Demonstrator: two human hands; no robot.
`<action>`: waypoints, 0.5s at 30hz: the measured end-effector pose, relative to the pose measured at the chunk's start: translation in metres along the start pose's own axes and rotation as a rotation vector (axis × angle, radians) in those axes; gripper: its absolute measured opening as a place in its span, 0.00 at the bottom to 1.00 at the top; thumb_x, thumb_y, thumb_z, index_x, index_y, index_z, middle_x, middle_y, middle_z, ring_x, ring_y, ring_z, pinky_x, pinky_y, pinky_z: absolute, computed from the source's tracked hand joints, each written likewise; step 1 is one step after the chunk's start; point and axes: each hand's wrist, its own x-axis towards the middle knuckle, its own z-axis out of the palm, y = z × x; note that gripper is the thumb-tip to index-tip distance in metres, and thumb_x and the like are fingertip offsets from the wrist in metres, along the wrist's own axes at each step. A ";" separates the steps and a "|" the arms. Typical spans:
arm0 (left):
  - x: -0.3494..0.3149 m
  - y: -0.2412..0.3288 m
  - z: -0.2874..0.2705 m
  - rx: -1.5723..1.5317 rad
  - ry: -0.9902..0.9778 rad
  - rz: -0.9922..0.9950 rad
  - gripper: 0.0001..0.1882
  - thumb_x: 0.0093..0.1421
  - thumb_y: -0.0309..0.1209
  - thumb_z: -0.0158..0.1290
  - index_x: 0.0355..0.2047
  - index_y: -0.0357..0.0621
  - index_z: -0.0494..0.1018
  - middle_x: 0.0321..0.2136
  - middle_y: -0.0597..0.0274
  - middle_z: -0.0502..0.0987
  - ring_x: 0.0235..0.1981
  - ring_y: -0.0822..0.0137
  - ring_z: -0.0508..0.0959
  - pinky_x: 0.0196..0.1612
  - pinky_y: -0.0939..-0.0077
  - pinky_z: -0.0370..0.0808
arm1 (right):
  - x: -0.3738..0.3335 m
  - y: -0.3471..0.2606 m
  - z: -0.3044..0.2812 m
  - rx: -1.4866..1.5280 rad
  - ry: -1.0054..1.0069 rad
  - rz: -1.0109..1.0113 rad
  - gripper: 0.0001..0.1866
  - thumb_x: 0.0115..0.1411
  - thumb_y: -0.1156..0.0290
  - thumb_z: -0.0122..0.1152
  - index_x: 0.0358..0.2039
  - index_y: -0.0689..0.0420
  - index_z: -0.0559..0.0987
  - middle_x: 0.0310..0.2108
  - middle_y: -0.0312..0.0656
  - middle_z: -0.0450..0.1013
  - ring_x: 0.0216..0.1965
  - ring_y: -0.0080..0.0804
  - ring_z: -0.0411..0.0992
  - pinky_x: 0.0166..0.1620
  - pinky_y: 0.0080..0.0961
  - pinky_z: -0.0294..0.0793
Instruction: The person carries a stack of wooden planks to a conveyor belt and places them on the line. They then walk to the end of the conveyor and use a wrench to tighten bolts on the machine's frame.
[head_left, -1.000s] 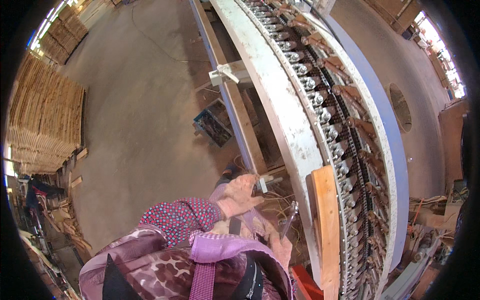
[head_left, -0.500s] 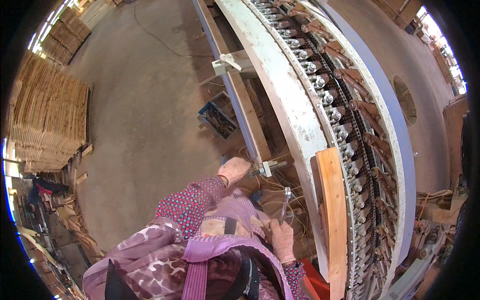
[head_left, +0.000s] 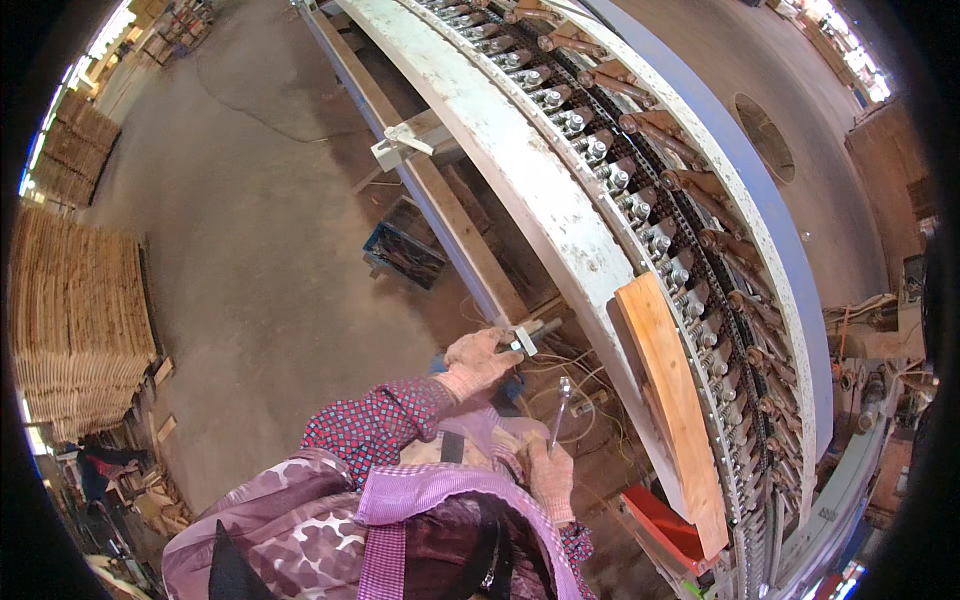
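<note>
Steel and white-painted metal make up the long curved conveyor, its chain of bolted rollers running the length of it above a dusty concrete floor. Stacked thin wood sheets stand well apart at the person's left, and an orange-brown wooden board lies against the frame just beside the working spot. Smaller, a dark tray sits on the floor under the rail.

Left hand closes around a small white bracket with a short dark bolt end at the underside of the frame. Right hand is clenched on the handle of a slim silvery wrench, whose head points up toward that fitting but looks apart from it.

Done well, I judge, this step wants the left hand steadying the bracket while the wrench head seats squarely on the bolt before any turning. Loose thin wires nearby could snag.
</note>
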 end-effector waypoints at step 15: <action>-0.008 -0.011 -0.017 -0.171 -0.042 0.138 0.22 0.57 0.44 0.49 0.46 0.45 0.72 0.40 0.55 0.75 0.43 0.59 0.74 0.48 0.72 0.69 | -0.021 -0.052 0.026 0.084 -0.026 0.159 0.10 0.56 0.65 0.50 0.29 0.57 0.74 0.27 0.53 0.72 0.28 0.50 0.72 0.30 0.39 0.68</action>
